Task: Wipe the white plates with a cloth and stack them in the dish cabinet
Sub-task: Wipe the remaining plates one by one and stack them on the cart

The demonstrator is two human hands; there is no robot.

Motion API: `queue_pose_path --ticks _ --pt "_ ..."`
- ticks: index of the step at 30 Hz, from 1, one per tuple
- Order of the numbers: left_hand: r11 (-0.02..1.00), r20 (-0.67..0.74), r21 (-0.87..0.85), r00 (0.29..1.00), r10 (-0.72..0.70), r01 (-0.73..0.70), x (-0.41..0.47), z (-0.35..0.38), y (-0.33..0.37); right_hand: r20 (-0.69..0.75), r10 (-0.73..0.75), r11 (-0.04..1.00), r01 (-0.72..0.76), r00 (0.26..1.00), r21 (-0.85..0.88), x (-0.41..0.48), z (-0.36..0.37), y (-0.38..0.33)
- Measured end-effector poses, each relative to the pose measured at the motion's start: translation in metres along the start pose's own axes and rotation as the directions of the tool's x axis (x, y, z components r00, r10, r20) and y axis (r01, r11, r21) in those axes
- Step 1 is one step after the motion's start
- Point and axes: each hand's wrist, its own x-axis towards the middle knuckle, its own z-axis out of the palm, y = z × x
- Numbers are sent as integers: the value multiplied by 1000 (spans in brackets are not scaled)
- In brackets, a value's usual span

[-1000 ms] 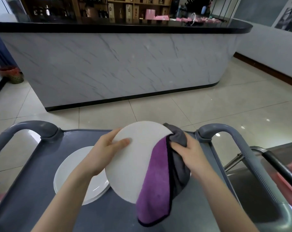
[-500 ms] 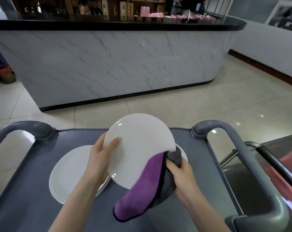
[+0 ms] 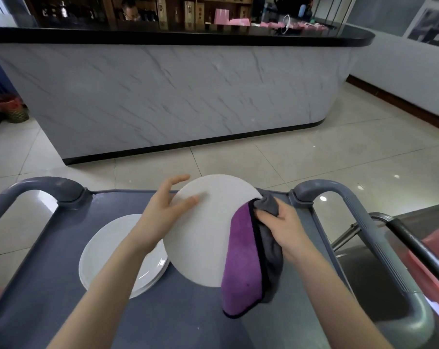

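Note:
A white plate (image 3: 203,233) is held tilted above the grey cart top (image 3: 163,313). My left hand (image 3: 163,212) holds its left rim, thumb on the near face and fingers spread behind the edge. My right hand (image 3: 284,227) grips a purple and grey cloth (image 3: 246,263) against the plate's right rim; the cloth hangs down over the plate's lower right. A stack of white plates (image 3: 112,250) lies flat on the cart to the left, partly under my left forearm.
The cart has raised grey handles at left (image 3: 42,187) and right (image 3: 339,195). A marble-fronted counter (image 3: 175,96) with a black top stands across the tiled floor. A second cart with a black handle (image 3: 414,245) is at the right. A person is behind the counter.
The plate has turned from its glossy face to its matte side. The cloth moved from the lower edge up to the right rim, and my left fingers have spread.

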Motion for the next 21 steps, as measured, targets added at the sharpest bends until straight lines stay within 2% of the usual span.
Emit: queue_pose_path --ticks 2,5,7,9,11,13,15,16,18,20,21 --pt "982 -148 -187 989 -11 -17 -13 9 -15 -125 93 979 -67 988 194 -8 6 10" --pt "927 -112 -375 991 -78 31 -27 25 -29 -141 219 917 -154 965 369 -21 15 26" --pt "936 -87 -352 995 -48 14 -28 23 -27 -106 246 912 -193 964 362 -25 18 31" --pt "958 -25 -286 1000 1 -8 -25 12 -21 -81 187 955 -162 979 247 -22 11 26" --pt "985 89 -175 996 23 -7 -18 -5 -16 -17 68 992 -66 998 105 -14 1 10" --pt "1000 255 3 967 -2 1 -13 -15 -2 122 -30 998 37 992 -59 -3 -6 -11" --pt "985 414 168 909 -39 -34 -7 -14 11 285 -51 958 128 957 -257 2 -4 -28" --pt "978 441 203 896 -46 -50 -5 -13 15 327 -48 937 156 944 -312 3 -1 -32" --pt "982 371 179 929 -14 -56 -4 -10 17 313 -73 939 171 947 -298 4 3 -32" --pt "990 140 122 989 50 -68 -7 -6 8 183 -98 977 130 978 -171 0 3 -24" --pt "994 0 79 997 76 -76 -11 -4 0 83 -84 993 90 993 -70 -2 4 -17"
